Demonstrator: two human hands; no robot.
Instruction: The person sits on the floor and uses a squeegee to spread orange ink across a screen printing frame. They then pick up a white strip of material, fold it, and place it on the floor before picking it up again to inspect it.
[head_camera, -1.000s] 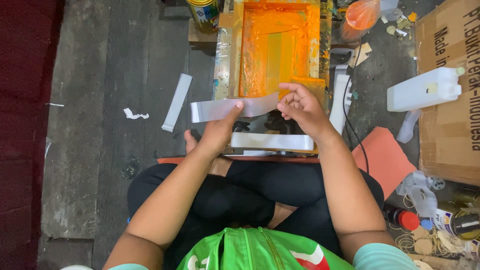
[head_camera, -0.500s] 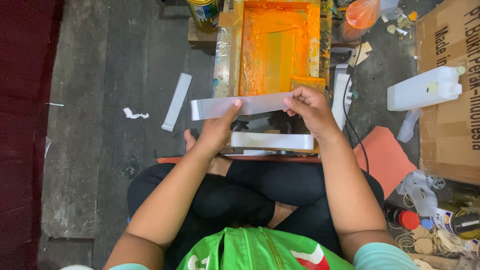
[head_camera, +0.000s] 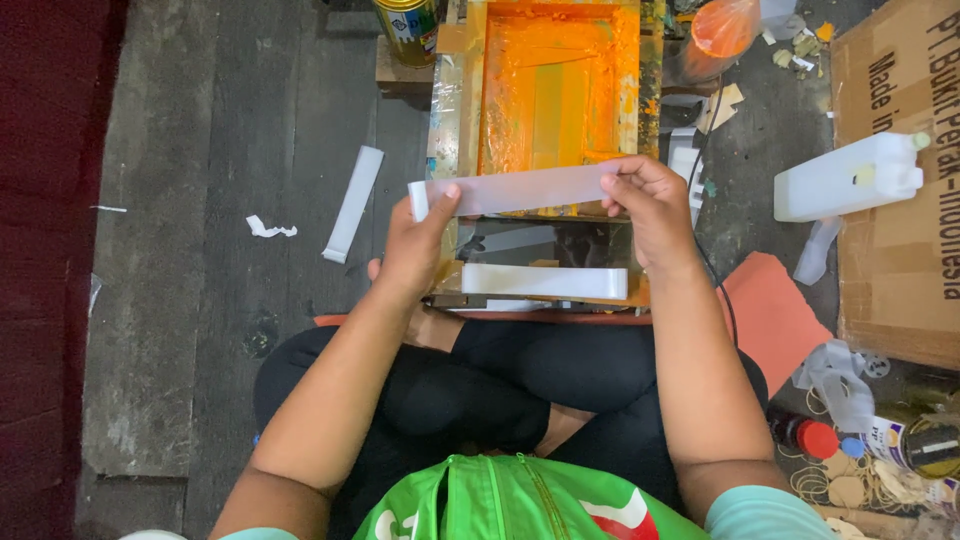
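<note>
Item: white strip, held flat and level over orange-stained screen frame, 12 o'clock from lap. L hand pinches its left end, R hand pinches right end, prob. to keep it taut. Stack of strips just below. Loose strip at 10 o'clock; bare floor there. White jug, cardboard box crowd 2 o'clock.

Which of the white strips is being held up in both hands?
The long translucent white strip stretched between left hand and right hand. Another lies on the frame below, a third on the floor.
</note>
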